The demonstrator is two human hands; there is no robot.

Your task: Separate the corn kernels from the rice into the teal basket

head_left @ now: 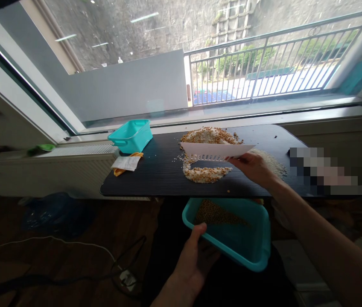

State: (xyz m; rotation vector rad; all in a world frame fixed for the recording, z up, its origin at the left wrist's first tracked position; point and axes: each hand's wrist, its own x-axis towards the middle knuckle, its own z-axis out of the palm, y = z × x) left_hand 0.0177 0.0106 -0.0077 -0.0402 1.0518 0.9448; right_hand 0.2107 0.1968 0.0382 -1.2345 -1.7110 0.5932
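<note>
My left hand [193, 260] grips the near-left rim of a teal plastic bin [251, 247] held below the black table's front edge; yellow grains [216, 213] lie in its far corner. My right hand [254, 168] is closed on the right end of a white slotted scoop [214, 150], which is held upright on the table between two piles of mixed yellow and white grains. One pile [209, 135] lies behind the scoop, a smaller one [205, 174] lies in front of it. White grains [272, 162] are spread to the right of my hand.
The black table [155, 175] stands against a windowsill with a radiator [81, 150] at the left. A second teal bin [131, 135] and a white and orange packet [126, 163] sit at its back left. Cables [72, 245] run over the dark floor below. A blurred patch covers the table's right end.
</note>
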